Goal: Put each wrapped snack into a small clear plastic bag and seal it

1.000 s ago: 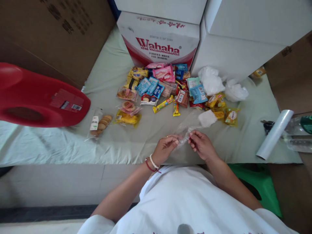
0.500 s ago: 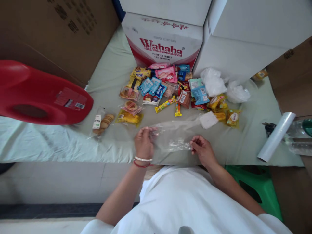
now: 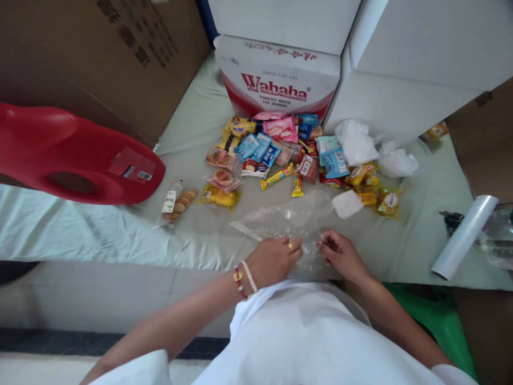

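A clear plastic bag (image 3: 276, 220) lies spread near the front edge of the cloth-covered table. My right hand (image 3: 342, 255) pinches its near right edge between thumb and fingers. Close beside it, my left hand (image 3: 274, 259) is closed on the bag's near edge, back of the hand up and fingertips partly hidden. Just past the bag, a folded white piece (image 3: 347, 204) lies flat at the right. Beyond that is a heap of wrapped snacks, among them a pink packet (image 3: 280, 129), a yellow stick packet (image 3: 277, 176) and a blue packet (image 3: 335, 162).
A red plastic jug (image 3: 92, 160) lies at left, near a pack of round biscuits (image 3: 180, 203). Crumpled white bags (image 3: 355, 143) sit behind, before a Wahaba-type carton (image 3: 276, 80). At right lies a film roll (image 3: 465, 238); a green stool (image 3: 444, 321) stands below.
My left hand has moved right along the bag, close to my right hand. The bag's left end is released and now lies loose on the table. The view has shifted slightly.
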Motion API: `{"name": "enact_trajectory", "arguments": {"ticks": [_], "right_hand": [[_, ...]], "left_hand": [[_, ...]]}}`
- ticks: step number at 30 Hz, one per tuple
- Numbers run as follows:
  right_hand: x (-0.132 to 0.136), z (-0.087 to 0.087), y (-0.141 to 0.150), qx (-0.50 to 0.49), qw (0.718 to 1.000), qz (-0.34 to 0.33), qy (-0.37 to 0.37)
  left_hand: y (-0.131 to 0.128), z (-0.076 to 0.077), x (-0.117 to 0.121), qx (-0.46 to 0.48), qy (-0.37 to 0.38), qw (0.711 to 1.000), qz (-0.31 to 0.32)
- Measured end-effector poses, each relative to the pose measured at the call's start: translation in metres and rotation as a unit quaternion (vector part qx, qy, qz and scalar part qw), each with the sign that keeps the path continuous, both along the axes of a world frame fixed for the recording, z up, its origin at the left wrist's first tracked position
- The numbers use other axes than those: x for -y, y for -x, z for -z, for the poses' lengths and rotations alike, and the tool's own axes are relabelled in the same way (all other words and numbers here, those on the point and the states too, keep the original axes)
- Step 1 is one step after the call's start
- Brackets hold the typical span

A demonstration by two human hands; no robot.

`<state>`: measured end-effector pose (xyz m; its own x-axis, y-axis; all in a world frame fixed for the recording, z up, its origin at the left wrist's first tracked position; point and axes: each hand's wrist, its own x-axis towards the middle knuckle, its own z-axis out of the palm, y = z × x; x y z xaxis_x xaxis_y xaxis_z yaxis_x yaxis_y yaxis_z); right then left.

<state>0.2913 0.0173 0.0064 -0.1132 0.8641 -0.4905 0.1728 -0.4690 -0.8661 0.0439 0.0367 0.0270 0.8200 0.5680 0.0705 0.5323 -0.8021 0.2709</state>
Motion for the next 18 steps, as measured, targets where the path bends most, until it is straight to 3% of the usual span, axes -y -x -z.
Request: {"name": "enact_trajectory", "arguments": {"ticks": [4,6,9,12,13,15,18], "right_hand": [[0.002,0.000,-0.019,0.018,0.999,-0.047,0.009],[0.011,0.004,-0.035,0.030,0.998,-0.054,0.022],[0.022,-0.002,-0.067,0.070,0.990,-0.107,0.056],[0.015,-0.031,-0.102,0.159,0.954,-0.249,0.050],[0.005,-0.045,-0.111,0.197,0.938,-0.283,0.026],[-0.029,-0.073,-0.115,0.269,0.923,-0.269,-0.059],[-0.107,-0.095,-0.078,0.354,0.884,-0.200,-0.228]], "left_hand": [[-0.019,0.003,-0.046,-0.138,0.064,0.956,-0.252],[-0.014,0.012,-0.058,-0.142,0.068,0.934,-0.320],[0.000,0.031,-0.053,-0.115,0.022,0.936,-0.332],[0.011,0.048,-0.032,-0.075,-0.018,0.945,-0.319],[0.014,0.052,-0.025,-0.066,-0.018,0.946,-0.316],[0.017,0.057,-0.014,-0.056,-0.005,0.948,-0.314],[0.018,0.057,-0.009,-0.049,0.017,0.946,-0.319]]}}
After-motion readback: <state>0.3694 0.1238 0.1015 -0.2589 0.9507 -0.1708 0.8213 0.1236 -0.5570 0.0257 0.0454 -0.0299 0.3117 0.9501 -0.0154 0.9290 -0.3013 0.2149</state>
